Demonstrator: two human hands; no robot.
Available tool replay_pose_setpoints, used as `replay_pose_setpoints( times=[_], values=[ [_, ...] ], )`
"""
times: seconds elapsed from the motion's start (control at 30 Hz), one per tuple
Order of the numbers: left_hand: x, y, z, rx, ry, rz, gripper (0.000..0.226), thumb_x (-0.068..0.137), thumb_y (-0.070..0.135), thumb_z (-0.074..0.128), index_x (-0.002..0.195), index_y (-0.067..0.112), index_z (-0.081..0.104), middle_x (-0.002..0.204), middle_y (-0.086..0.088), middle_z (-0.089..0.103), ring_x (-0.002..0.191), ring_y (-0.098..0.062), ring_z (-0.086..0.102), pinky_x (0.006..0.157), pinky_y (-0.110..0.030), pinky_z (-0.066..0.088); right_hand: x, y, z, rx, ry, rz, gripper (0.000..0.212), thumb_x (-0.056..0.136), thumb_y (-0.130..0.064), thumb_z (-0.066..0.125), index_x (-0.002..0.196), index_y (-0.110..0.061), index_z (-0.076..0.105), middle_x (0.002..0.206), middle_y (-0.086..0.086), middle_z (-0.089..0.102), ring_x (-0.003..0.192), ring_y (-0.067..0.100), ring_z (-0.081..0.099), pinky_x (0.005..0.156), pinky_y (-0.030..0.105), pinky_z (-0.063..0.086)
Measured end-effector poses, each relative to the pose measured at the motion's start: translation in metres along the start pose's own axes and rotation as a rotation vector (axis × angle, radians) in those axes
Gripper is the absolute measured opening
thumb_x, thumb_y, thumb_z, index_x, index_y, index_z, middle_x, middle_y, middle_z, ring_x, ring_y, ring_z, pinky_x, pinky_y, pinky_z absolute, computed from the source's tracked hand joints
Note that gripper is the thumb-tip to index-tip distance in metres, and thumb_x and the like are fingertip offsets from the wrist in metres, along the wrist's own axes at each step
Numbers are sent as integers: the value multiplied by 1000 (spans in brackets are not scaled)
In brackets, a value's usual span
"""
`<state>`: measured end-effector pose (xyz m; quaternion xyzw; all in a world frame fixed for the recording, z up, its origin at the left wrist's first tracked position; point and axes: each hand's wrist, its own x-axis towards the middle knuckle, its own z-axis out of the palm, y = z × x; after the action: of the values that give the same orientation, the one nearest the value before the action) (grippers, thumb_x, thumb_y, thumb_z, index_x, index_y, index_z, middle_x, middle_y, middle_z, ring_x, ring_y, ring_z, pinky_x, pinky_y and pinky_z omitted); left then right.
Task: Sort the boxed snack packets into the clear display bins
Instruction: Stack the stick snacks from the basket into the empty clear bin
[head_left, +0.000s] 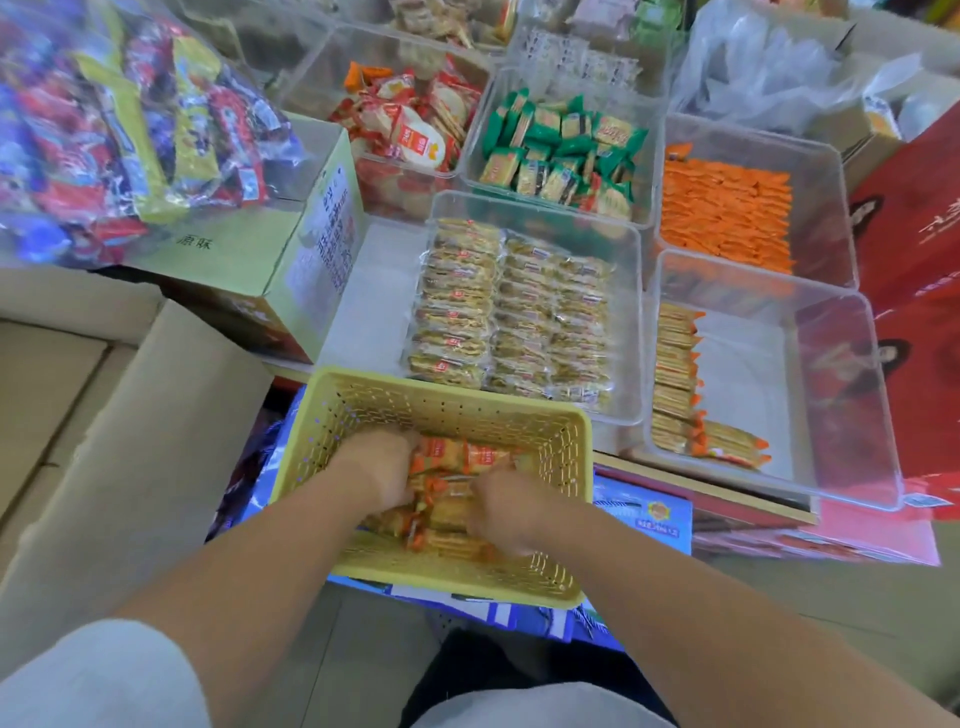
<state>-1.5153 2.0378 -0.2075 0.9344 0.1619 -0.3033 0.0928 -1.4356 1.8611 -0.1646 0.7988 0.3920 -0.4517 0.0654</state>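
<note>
Snack packets with orange ends are heaped in a yellow perforated basket, and both hands are sunk among them. The left hand is curled down over the pile at the basket's left side, its fingers closed on packets. The right hand is clenched round several more nearer the front right. The basket is set on a blue printed box. Just beyond it to the right, a clear bin is seen with a single row of matching packets stood along its left wall. Beside that, straight ahead of the basket, a second bin is filled with two columns of clear-wrapped brown biscuits. Farther back, other bins are loaded with orange packets, green packets and red-and-white packets. At the far left, a bag of mixed sweets is rested on a pale green carton.
</note>
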Motion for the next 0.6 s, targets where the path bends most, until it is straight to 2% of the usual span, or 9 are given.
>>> replay_pose_setpoints(
  times=[0.07, 0.13, 0.27, 0.37, 0.43, 0.5, 0.6],
  values=[
    [-1, -2, -4, 14, 17, 12, 62, 77, 44, 77, 134, 24, 61, 127, -8, 62, 116, -31, 63, 92, -37, 53, 14, -2, 6, -39, 4, -3, 44, 97, -32, 57, 134, -9, 55, 130, 16, 57, 111, 33, 60, 95, 44, 54],
    [-4, -3, -11, -14, 2, 37, 55, 76, 43, 79, 124, 23, 66, 122, -7, 65, 113, -30, 65, 88, -36, 53, 25, -5, 13, -39, 36, -14, 61, 91, -41, 65, 142, -13, 49, 136, 13, 54, 118, 34, 56, 100, 43, 50],
    [-27, -8, -30, -219, 50, 21, 34, 72, 42, 79, 94, 22, 63, 95, 0, 69, 92, -27, 66, 70, -33, 49, 40, -7, 21, -12, 74, -22, 74, 85, -45, 71, 147, -17, 42, 139, 11, 51, 124, 33, 52, 104, 42, 47],
    [-55, -11, -36, -507, 167, -54, 42, 69, 44, 82, 93, 26, 52, 81, 4, 64, 72, -23, 61, 60, -36, 49, 45, -5, 23, -96, 52, -24, 71, 87, -45, 67, 150, -26, 39, 147, 11, 45, 134, 36, 43, 107, 42, 40],
    [-74, -11, -35, -748, 244, -140, 51, 67, 45, 87, 90, 28, 45, 73, 4, 57, 58, -18, 53, 51, -34, 43, 47, -4, 25, -157, 33, -6, 68, 87, -50, 66, 147, -28, 44, 151, 12, 42, 136, 36, 41, 109, 42, 39],
    [-90, -9, -30, -952, 286, -201, 53, 67, 44, 89, 89, 26, 45, 71, -1, 53, 56, -16, 48, 49, -37, 42, 47, -4, 28, -149, 46, 2, 67, 83, -54, 69, 139, -21, 53, 146, 12, 47, 130, 34, 46, 105, 40, 43],
    [-108, -5, -24, -1267, 308, -245, 53, 60, 40, 92, 90, 23, 52, 79, -11, 62, 65, -19, 54, 62, -50, 55, 47, -4, 31, -35, 57, 11, 64, 79, -50, 77, 129, -16, 56, 130, 9, 60, 115, 29, 57, 94, 34, 49]
  ],
)
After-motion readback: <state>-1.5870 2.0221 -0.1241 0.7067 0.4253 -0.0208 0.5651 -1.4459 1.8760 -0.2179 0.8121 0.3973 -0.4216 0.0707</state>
